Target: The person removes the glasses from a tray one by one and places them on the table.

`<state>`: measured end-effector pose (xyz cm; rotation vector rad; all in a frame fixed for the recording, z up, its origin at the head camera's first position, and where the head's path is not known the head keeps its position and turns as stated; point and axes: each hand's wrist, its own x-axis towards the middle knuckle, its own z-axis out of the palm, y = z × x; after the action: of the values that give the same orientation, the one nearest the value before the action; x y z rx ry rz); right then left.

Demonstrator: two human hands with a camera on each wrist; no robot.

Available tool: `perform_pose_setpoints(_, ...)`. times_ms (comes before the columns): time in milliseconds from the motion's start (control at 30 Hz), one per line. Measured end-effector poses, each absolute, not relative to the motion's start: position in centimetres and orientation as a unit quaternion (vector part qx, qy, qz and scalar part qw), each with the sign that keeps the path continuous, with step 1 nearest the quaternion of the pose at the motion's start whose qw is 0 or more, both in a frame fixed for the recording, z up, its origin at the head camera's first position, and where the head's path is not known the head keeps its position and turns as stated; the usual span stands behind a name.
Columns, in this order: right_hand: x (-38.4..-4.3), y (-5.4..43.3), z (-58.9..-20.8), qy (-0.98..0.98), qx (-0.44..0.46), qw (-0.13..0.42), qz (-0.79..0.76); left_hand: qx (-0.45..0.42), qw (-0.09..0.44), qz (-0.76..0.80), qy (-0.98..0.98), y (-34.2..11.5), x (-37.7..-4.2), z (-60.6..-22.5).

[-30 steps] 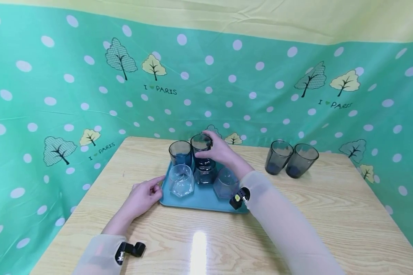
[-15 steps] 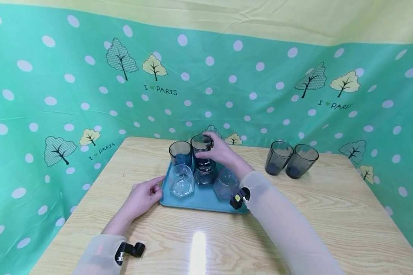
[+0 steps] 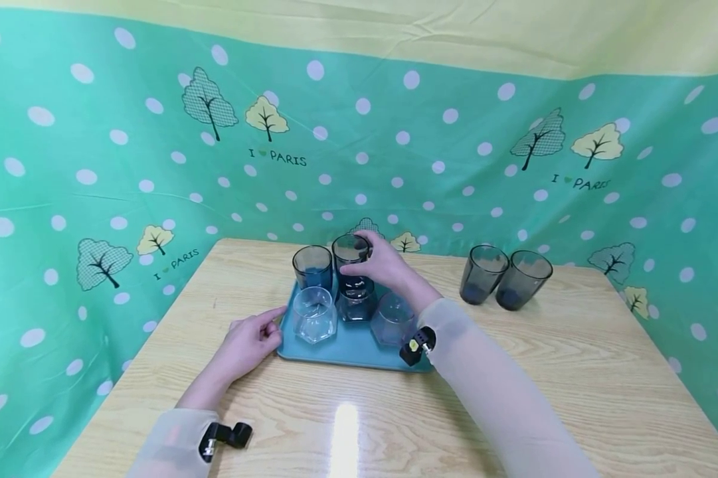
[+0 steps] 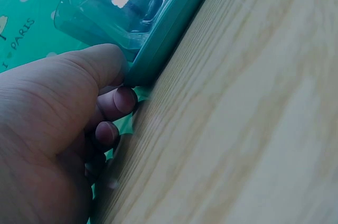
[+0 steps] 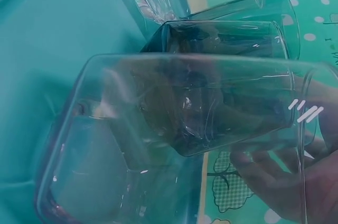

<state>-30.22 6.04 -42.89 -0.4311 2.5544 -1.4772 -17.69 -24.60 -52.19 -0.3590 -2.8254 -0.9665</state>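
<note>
A smoky dark glass tumbler stands at the back of the blue tray, with my right hand gripping it by thumb and fingers. Beside it on the left is another dark tumbler. In front of these are a clear short glass, a dark short glass and a second clear short glass. At the tray's left rim, my left hand holds the edge; the left wrist view has its thumb against the tray corner. The right wrist view shows the held tumbler through a nearer glass.
Two more smoky tumblers stand together on the wooden table, right of the tray. A green polka-dot cloth hangs behind the table and along its sides.
</note>
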Motion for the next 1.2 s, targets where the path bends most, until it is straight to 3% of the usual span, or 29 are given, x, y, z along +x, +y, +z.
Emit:
perform_pose_setpoints(667, -29.6, 6.8, -41.6, 0.861, -0.089, 0.027, -0.500, -0.113, 0.063, -0.326, -0.936, -24.5, -17.7, -52.1)
perform_pose_setpoints(1200, -28.3, 8.5, -39.6, 0.844, -0.100, 0.006, -0.526, -0.113, 0.057, -0.320, -0.939, -24.8, -17.8, -52.2)
